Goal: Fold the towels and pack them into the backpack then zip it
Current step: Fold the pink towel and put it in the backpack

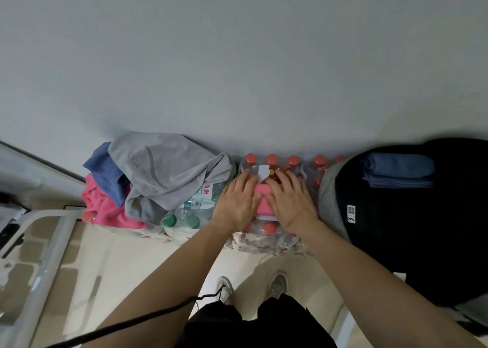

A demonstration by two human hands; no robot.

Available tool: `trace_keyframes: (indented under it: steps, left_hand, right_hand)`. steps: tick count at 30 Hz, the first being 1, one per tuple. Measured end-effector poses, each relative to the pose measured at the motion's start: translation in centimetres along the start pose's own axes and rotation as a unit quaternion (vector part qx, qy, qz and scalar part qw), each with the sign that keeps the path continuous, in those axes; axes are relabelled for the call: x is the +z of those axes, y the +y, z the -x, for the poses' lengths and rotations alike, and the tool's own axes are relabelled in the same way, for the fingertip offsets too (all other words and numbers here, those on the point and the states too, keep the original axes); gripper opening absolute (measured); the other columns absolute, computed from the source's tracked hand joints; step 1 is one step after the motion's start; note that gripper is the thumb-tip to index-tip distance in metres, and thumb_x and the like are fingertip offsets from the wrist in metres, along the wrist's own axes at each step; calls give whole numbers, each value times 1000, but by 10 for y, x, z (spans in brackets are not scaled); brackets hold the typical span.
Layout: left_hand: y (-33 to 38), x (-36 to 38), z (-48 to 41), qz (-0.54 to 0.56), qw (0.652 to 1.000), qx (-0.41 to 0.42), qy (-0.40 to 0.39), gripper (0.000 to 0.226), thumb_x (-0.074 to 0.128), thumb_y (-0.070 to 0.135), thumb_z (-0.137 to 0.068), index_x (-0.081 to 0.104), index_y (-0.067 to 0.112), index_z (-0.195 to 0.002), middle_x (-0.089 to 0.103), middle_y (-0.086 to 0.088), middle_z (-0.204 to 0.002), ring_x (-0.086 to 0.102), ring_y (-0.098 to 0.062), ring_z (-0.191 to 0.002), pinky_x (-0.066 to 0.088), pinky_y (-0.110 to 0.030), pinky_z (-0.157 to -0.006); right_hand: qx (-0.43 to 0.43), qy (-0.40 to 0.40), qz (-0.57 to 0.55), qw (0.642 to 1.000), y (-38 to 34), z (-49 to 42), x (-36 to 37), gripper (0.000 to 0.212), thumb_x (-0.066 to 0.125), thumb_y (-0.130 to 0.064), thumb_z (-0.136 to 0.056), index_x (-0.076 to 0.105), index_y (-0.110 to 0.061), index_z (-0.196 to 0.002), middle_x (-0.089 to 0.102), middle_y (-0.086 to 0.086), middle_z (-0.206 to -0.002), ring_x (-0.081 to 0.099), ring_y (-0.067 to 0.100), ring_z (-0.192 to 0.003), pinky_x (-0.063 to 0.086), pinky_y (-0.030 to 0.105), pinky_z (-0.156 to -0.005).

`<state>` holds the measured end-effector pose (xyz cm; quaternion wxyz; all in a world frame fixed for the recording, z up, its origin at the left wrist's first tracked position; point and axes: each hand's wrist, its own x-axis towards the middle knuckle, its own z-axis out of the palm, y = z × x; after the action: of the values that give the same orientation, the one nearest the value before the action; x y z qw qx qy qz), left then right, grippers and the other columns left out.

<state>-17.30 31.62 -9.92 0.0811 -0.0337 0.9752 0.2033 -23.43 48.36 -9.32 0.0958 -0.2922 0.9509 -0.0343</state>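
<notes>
Head view: the only view; it looks down at both hands and the floor.
Task's thing: a small folded pink towel lies on top of a shrink-wrapped pack of red-capped bottles, near the middle of the pack's top.
Grip: the left hand and right hand lie flat on the towel side by side, fingers straight and pressing down; neither is curled round anything.
Step, as I judge it: flattening the last fold before packing.
Unfolded towels: a grey towel, a blue towel and a second pink towel lie heaped on a pack of green-capped bottles, just beside the red-capped pack's left edge.
Backpack: the black backpack stands open at the red-capped pack's right edge, with a folded blue towel already inside.
Handling: the towel looks soft, light and limp, so it may unfold when lifted.
Where to take hold: pinch both short ends through all layers, or slide one palm underneath.
</notes>
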Motion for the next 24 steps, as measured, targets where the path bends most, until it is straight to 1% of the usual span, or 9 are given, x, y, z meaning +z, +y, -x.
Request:
trace_keyframes:
  steps: [3,5,7,10,13,15,17,20,24]
  left_hand:
    - [-2,-16,9,-2,1000,2,-29,59,35,55,-98,33,21,-146,29,-6,-154,34,-27,-137,34,-46,-111]
    - [-1,-30,13,-5,999,-3,-34,59,54,52,-92,38,22,-141,43,-4,-140,43,-27,-125,40,-42,-104]
    - [1,-45,13,9,999,-8,-47,63,68,47,-83,42,24,-136,51,-3,-126,49,-25,-115,42,-38,-97]
    - [11,-68,12,54,996,9,-74,57,77,41,-74,55,23,-124,55,0,-106,57,-21,-99,45,-30,-81]
    - [29,-93,8,144,988,15,-55,34,82,35,-72,63,22,-98,60,7,-87,59,-13,-78,41,-12,-60]
    - [48,-105,1,184,981,19,-56,32,82,37,-73,59,28,-94,64,10,-85,61,-4,-72,43,-8,-55]
    - [73,-108,-6,232,970,24,-64,41,83,41,-73,57,27,-102,68,6,-92,66,-9,-78,52,-16,-62]
    - [113,-100,-18,277,958,34,-63,49,79,44,-78,54,23,-115,65,4,-102,66,-14,-90,58,-32,-76]
    - [169,-76,-29,312,945,41,-88,36,71,31,-88,56,17,-117,63,6,-100,62,-11,-89,52,-18,-73]
  right_hand:
    - [-35,-10,-3,999,2,9,-12,58,33,-56,-91,52,-18,-130,50,6,-138,41,27,-129,34,43,-110]
    - [-45,-43,-34,998,3,15,-25,54,44,-58,-90,50,-19,-127,55,4,-128,46,23,-121,37,39,-106]
    - [-45,-73,-93,992,5,21,-40,49,63,-50,-87,47,-22,-124,58,1,-123,52,22,-114,41,37,-99]
    - [-29,-95,-190,977,13,32,-66,50,73,-40,-82,45,-27,-121,57,-5,-123,56,17,-108,47,33,-89]
    - [21,-31,-313,949,30,44,-91,50,78,-33,-76,50,-29,-117,58,-8,-115,57,11,-102,43,18,-79]
    - [67,35,-384,920,46,58,-106,49,83,-29,-72,53,-31,-111,60,-11,-109,58,6,-96,41,10,-75]
    - [103,90,-444,885,66,73,-112,48,86,-27,-71,55,-33,-108,62,-14,-108,60,4,-96,46,16,-78]
    - [186,150,-513,824,95,97,-111,48,88,-23,-71,56,-34,-105,65,-7,-105,65,17,-98,56,33,-84]
    - [303,219,-468,801,131,130,-104,54,84,-27,-76,58,-18,-122,64,-1,-109,63,19,-102,51,34,-93]
